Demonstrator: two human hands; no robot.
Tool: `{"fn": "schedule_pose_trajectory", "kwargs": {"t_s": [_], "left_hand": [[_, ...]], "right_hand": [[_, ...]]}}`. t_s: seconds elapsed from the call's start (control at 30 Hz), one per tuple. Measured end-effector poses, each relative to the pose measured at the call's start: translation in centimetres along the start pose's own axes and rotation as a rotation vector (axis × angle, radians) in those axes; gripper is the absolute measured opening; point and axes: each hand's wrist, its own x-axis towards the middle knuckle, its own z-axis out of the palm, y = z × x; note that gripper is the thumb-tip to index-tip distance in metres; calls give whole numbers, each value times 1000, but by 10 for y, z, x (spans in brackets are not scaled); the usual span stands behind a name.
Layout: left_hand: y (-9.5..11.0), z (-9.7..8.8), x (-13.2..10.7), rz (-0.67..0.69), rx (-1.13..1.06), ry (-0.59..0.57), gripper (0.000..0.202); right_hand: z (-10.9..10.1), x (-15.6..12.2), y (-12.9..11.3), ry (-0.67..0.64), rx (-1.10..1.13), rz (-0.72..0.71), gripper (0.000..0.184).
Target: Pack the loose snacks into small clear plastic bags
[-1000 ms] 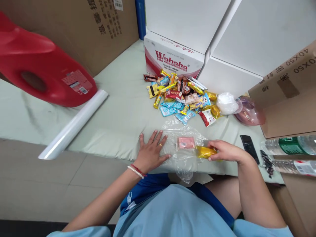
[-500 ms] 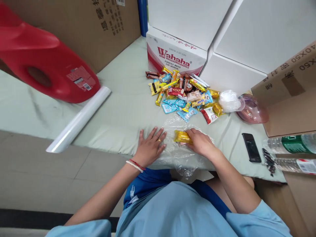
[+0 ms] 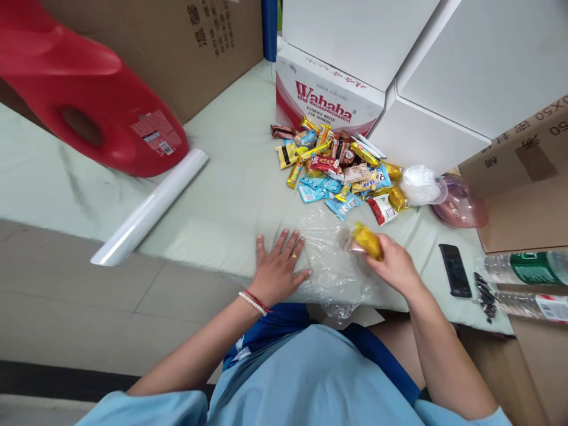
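Note:
My left hand (image 3: 280, 267) lies flat with fingers spread, at the left edge of a sheet of clear plastic film (image 3: 326, 260) on the cloth-covered surface. In my right hand (image 3: 394, 263) is a yellow-wrapped snack (image 3: 367, 239), gripped between thumb and fingers above the film's right side. Something pale pink shows under the snack, too blurred to name. Beyond both hands a pile of small wrapped snacks (image 3: 326, 165) rests against a white and red water carton (image 3: 331, 97). The film hangs over the near edge.
On the left a roll of plastic film (image 3: 151, 207) lies beside a large red jug (image 3: 110, 112). A white bag (image 3: 419, 184), a pink bowl (image 3: 459, 201), a phone (image 3: 455, 270) and two plastic bottles (image 3: 535, 268) are on the right. White boxes (image 3: 448, 71) stand behind.
My right hand has moved right and lifted the yellow snack off the film. My left hand stays flat in about the same place. The view has shifted slightly.

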Motion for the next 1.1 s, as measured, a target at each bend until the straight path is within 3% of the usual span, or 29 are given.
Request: {"fn": "schedule_pose_trajectory", "kwargs": {"t_s": [0.1,0.17,0.23,0.3,0.43,0.63,0.77,0.83,0.9,1.0,1.1], "left_hand": [[11,2,-7,-56,15,7,75],[21,3,-13,-105,26,5,74],[31,2,-18,-140,32,-3,72],[36,-1,-22,-156,28,-8,71],[28,-7,-27,-143,6,-3,64],[1,-2,-31,-49,-30,46,58],[-6,-3,-35,-30,-48,177,63],[-9,-9,-38,61,-58,260,66],[-15,-18,-40,267,-70,271,68],[-28,-28,-43,563,-101,152,72],[-43,-32,-46,632,-112,6,75]], "right_hand": [[-20,-11,-6,160,195,200,42],[-18,-18,-22,157,323,210,47],[-2,-23,-42,106,356,145,45],[21,-23,-58,59,229,66,39],[52,-15,-64,-90,-91,-45,46],[43,-6,-48,-139,-195,-257,52],[36,-2,-46,-196,-125,-308,62],[35,0,-45,-212,-115,-318,61],[35,2,-43,-225,-118,-330,64],[33,-3,-33,-214,-78,-341,76],[24,-24,-9,-98,25,-388,78]]}}
